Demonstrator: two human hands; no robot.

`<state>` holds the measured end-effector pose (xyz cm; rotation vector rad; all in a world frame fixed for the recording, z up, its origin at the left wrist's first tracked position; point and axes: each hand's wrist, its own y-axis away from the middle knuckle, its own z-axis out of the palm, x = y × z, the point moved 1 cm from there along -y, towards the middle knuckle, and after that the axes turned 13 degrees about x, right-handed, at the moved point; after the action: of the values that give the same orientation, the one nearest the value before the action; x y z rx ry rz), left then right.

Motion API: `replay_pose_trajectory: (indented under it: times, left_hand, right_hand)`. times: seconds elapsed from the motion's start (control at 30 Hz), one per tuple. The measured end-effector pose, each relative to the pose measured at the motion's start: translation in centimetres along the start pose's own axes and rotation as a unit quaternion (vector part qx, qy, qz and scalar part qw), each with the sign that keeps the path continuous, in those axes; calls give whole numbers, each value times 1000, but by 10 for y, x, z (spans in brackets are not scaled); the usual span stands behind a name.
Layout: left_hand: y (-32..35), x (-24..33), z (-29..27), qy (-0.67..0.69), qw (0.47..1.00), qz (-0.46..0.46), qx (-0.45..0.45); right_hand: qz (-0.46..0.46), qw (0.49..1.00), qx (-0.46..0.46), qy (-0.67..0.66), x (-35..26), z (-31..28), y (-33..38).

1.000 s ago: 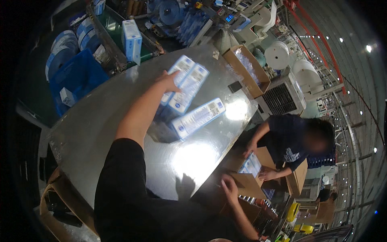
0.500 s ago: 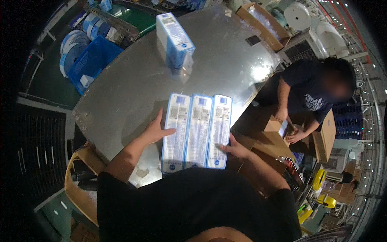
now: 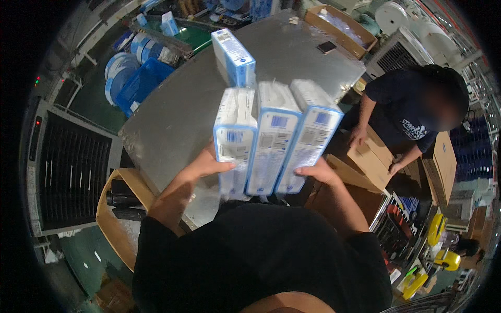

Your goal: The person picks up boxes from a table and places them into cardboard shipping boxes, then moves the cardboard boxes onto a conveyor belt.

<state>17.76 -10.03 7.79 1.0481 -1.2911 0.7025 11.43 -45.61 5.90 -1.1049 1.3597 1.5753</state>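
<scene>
Three white-and-blue product boxes (image 3: 274,141) stand side by side between my hands, tilted so that their narrow printed sides and one end face show. My left hand (image 3: 210,161) presses the left box, its thumb lying across the printed side. On the other side, my right hand (image 3: 319,172) grips the right box with the thumb over its edge. Most of my fingers are hidden behind the boxes. Farther off, a single box of the same kind (image 3: 235,55) stands upright on the metal table (image 3: 172,125), just behind the held row.
At right, a co-worker (image 3: 402,109) handles a brown carton (image 3: 371,159). A phone (image 3: 326,47) and an open carton of clear plastic (image 3: 342,31) lie on the table's far right. A blue crate (image 3: 143,86) is beyond its left edge; a cardboard bin (image 3: 117,219) stands near my left elbow.
The three boxes have been lifted and tipped in my hands, so their end faces now show. The co-worker's carton has turned, showing a closed panel.
</scene>
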Motion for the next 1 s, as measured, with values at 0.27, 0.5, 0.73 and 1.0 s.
replay_pose_trajectory:
  times: [0.27,0.5,0.73,1.0]
  left_hand:
    - [32,95,189,37,987,-84,-130]
    - [16,21,254,-220,927,221,-210]
    - [40,-10,222,-253,963,80,41]
    - [112,-98,132,-253,926,-67,273]
  right_hand:
    - [-99,955,136,244,-132,-146,175]
    - [6,951,116,288,-43,-248,302]
    - [97,877,239,405,192,-240,203]
    - [240,736,294,560,303,-283,173]
